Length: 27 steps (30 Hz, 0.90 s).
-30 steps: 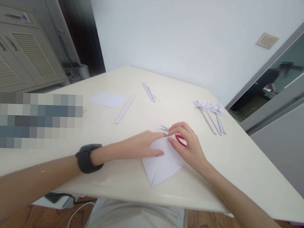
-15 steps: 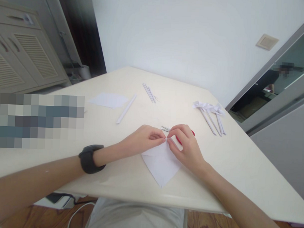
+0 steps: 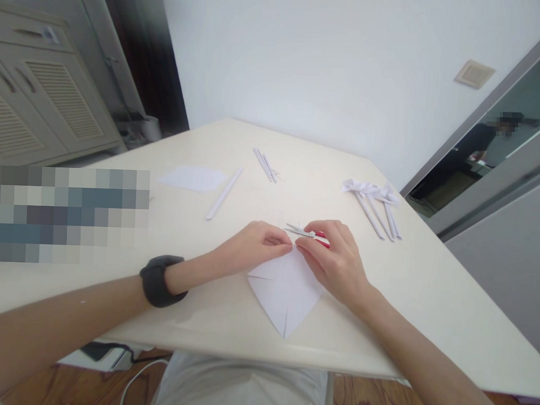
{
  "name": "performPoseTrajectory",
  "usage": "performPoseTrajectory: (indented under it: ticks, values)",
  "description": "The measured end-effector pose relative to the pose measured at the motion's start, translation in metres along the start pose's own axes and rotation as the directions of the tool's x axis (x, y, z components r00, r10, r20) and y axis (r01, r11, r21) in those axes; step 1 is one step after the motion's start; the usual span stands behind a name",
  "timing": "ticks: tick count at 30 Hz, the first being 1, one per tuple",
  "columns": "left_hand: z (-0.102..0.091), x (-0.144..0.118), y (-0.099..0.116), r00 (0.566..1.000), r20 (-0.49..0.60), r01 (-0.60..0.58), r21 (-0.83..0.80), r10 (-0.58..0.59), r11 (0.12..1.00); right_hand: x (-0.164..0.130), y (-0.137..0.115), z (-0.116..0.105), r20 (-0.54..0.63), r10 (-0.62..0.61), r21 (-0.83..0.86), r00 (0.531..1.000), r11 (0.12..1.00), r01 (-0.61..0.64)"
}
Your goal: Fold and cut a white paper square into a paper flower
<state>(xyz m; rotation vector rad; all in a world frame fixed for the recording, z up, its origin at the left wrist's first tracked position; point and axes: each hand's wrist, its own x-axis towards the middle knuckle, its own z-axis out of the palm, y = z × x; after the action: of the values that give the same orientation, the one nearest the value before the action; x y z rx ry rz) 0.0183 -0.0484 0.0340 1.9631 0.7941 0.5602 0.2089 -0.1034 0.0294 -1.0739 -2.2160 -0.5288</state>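
A white square of paper [image 3: 284, 291] lies cornerwise on the table, with slits running inward from its left and near corners. At its far corner, the fingertips of my left hand [image 3: 266, 244] pinch the paper edge. Right beside them, my right hand [image 3: 332, 252] has thumb and forefinger closed on the same corner. Just beyond the fingers lie scissors [image 3: 311, 233] with red handles, blades parted and pointing left; my right hand partly covers the handles.
On the white table [image 3: 195, 318] are a stack of paper [image 3: 193, 178], a rolled paper tube [image 3: 225, 195], several thin paper sticks [image 3: 265, 165] and paper pinwheel-like pieces on sticks [image 3: 371, 200] at right. A wall [image 3: 275, 61] stands behind. Another person [image 3: 476, 142] appears beyond the opening at right.
The paper has opened out flatter, and the slits at its left and near corners now show. My right hand's fingers have shifted, uncovering more of the scissors.
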Motion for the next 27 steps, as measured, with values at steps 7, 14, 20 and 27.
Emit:
performPoseTrajectory:
  ticks: [7,14,20,27]
  values:
    - [-0.002,0.001,0.004,0.999,0.035,0.006,-0.073,-0.003,0.997,0.000,0.000,0.000,0.021,0.035,0.133,0.999,0.990,-0.037]
    - [-0.005,0.001,0.012,0.995,0.095,0.031,-0.084,-0.023,0.996,0.000,-0.001,0.001,-0.003,0.028,0.121,1.000,0.992,-0.027]
    - [-0.001,0.003,0.004,1.000,0.029,0.005,-0.090,-0.003,0.996,0.000,0.000,0.001,0.006,0.003,0.122,1.000,0.993,-0.003]
    - [-0.001,0.003,0.008,1.000,0.014,0.018,-0.185,-0.016,0.983,0.001,0.004,-0.003,0.008,-0.008,0.153,1.000,0.988,0.007]
